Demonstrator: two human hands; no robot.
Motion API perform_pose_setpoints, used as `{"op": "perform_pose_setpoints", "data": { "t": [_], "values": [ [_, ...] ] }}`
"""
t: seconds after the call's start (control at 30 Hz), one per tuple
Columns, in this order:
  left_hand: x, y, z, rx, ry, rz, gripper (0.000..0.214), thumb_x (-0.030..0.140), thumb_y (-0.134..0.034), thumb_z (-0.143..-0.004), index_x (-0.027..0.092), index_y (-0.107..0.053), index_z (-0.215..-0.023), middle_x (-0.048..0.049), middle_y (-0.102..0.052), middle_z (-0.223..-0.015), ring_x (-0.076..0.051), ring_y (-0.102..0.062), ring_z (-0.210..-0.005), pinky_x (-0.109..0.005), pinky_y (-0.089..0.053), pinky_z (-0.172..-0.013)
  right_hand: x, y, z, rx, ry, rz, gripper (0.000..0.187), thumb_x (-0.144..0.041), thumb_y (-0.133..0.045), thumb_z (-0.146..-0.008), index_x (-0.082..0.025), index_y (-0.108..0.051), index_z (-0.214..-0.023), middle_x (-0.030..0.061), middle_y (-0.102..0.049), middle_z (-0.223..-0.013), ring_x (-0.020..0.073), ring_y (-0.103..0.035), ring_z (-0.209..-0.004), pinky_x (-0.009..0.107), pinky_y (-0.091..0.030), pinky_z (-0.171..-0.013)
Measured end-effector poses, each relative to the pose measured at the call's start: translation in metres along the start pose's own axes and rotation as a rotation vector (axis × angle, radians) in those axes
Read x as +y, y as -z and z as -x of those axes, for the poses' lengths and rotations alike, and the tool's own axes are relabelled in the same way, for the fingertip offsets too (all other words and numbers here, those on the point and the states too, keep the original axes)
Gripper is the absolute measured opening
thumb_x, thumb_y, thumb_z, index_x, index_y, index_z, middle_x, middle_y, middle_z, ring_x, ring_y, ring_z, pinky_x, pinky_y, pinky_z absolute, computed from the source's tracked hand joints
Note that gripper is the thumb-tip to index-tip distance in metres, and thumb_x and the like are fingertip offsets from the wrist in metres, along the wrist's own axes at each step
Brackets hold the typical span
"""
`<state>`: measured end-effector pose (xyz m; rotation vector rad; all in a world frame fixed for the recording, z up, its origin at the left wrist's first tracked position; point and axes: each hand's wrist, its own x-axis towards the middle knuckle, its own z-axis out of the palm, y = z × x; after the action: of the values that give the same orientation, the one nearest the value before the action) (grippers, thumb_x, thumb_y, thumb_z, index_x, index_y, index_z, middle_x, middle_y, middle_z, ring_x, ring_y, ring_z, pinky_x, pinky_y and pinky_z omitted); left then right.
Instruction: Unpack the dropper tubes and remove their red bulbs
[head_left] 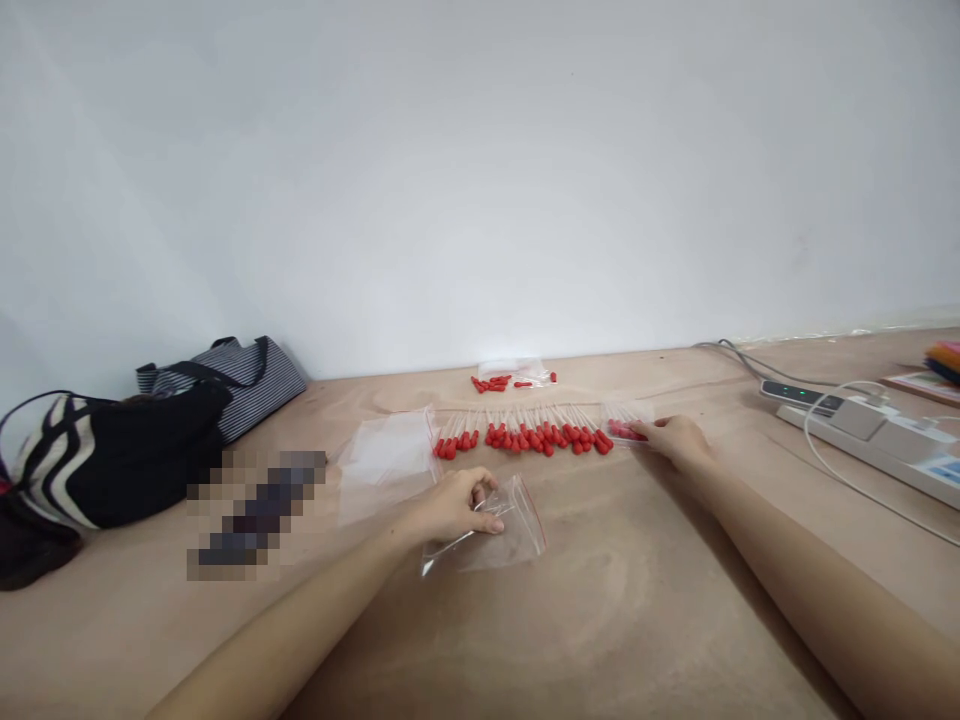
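In my left hand [454,508] is a clear zip bag [517,545] with a red seal line, pinched between thumb and fingers above the table. No contents show in it. Reaching to the far right, my right hand [679,438] has its fingers closed on the edge of a small clear bag [621,412] with red-ended pieces inside. Between the hands and the wall lies a row of droppers [536,438], their red rubber bulbs toward me and thin clear tubes pointing away. A stack of flat clear zip bags [386,455] lies left of the row.
Near the wall, loose red bulbs [491,384] lie by another clear bag [517,367]. A power strip [874,440] with cables is on the right. To the left are a striped bag [262,385], a black bag [150,460] and a blurred dark object [259,510].
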<state>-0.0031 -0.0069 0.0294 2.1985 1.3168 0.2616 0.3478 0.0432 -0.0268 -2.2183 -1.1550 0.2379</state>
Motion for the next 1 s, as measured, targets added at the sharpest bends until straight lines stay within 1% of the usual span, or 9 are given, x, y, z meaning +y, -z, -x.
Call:
{"op": "perform_pose_setpoints", "data": {
  "t": [0.13,0.23,0.37,0.47,0.53,0.6,0.77,0.87,1.0],
  "values": [
    [0.007,0.0,0.003,-0.074,0.004,0.087,0.031,0.037,-0.063,-0.061,0.017,-0.058,-0.084,0.0059,-0.049,-0.059,-0.009,-0.044,-0.052,-0.019,-0.03,-0.048,0.002,0.001,-0.002,-0.059,-0.066,0.003,0.034,-0.053,-0.056,-0.059,-0.02,-0.066,-0.062,0.0095,-0.062,-0.058,0.0269,-0.059,-0.063,0.037,-0.041,-0.059],
    [0.004,0.019,0.011,0.031,-0.024,0.1,0.026,0.036,-0.059,-0.065,0.017,-0.057,-0.082,0.0052,-0.048,-0.06,-0.01,-0.044,-0.055,-0.02,-0.034,-0.053,0.003,0.002,-0.003,-0.018,-0.058,0.0,0.031,-0.046,-0.052,-0.066,-0.019,-0.066,-0.064,0.0115,-0.063,-0.061,0.0281,-0.06,-0.067,0.037,-0.041,-0.059],
    [-0.033,0.069,0.009,0.32,0.043,-0.107,0.03,0.039,-0.055,-0.067,0.018,-0.056,-0.087,0.0022,-0.052,-0.067,-0.013,-0.05,-0.064,-0.024,-0.038,-0.063,0.007,0.005,-0.003,0.048,-0.033,-0.039,0.03,-0.037,-0.044,-0.074,-0.016,-0.064,-0.063,0.0144,-0.064,-0.067,0.0268,-0.06,-0.073,0.033,-0.04,-0.06],
    [-0.068,0.091,0.002,0.387,0.125,-0.303,0.035,0.039,-0.053,-0.069,0.018,-0.055,-0.097,-0.0039,-0.059,-0.088,-0.019,-0.054,-0.084,-0.029,-0.039,-0.075,0.009,0.007,-0.002,0.111,-0.032,-0.096,0.029,-0.033,-0.041,-0.076,-0.015,-0.062,-0.067,0.0159,-0.064,-0.072,0.0261,-0.059,-0.075,0.032,-0.04,-0.061],
    [-0.08,0.086,0.0,0.446,0.204,-0.451,0.037,0.038,-0.05,-0.072,0.02,-0.055,-0.103,-0.0074,-0.055,-0.112,-0.024,-0.047,-0.105,-0.037,-0.034,-0.088,0.008,0.01,-0.001,0.168,-0.036,-0.142,0.029,-0.033,-0.039,-0.078,-0.013,-0.06,-0.073,0.0172,-0.063,-0.076,0.0263,-0.059,-0.077,0.032,-0.04,-0.063],
    [-0.082,0.069,0.003,0.469,0.289,-0.524,0.043,0.042,-0.041,-0.078,0.021,-0.051,-0.114,-0.0103,-0.045,-0.126,-0.027,-0.038,-0.117,-0.044,-0.027,-0.094,0.006,0.014,-0.001,0.231,-0.028,-0.196,0.031,-0.035,-0.037,-0.079,-0.012,-0.057,-0.079,0.0178,-0.063,-0.08,0.026,-0.058,-0.078,0.033,-0.04,-0.064],
    [-0.077,0.028,0.009,0.286,0.427,-0.489,0.061,0.054,-0.025,-0.081,0.022,-0.028,-0.133,-0.0161,-0.026,-0.139,-0.035,-0.02,-0.127,-0.055,-0.02,-0.095,-0.013,0.023,0.012,0.296,0.121,-0.415,0.031,-0.044,-0.034,-0.081,-0.017,-0.049,-0.08,0.009,-0.06,-0.077,0.0171,-0.055,-0.068,0.027,-0.042,-0.061],
    [-0.087,0.029,0.001,0.301,0.429,-0.475,0.062,0.054,-0.027,-0.08,0.022,-0.029,-0.133,-0.015,-0.026,-0.139,-0.034,-0.02,-0.128,-0.054,-0.02,-0.096,-0.032,0.022,0.038,0.116,0.406,-0.79,0.035,-0.055,-0.044,-0.074,-0.02,-0.044,-0.072,0.0017,-0.054,-0.065,0.0132,-0.05,-0.058,0.025,-0.041,-0.055],
    [-0.103,0.044,-0.015,0.412,0.389,-0.434,0.05,0.046,-0.031,-0.081,0.024,-0.042,-0.125,-0.012,-0.038,-0.133,-0.03,-0.03,-0.124,-0.052,-0.022,-0.096,-0.055,0.016,0.086,-0.398,0.6,-0.87,0.034,-0.054,-0.05,-0.074,-0.02,-0.044,-0.068,-0.0049,-0.046,-0.054,0.009,-0.042,-0.048,0.021,-0.035,-0.047]
  ]
}}
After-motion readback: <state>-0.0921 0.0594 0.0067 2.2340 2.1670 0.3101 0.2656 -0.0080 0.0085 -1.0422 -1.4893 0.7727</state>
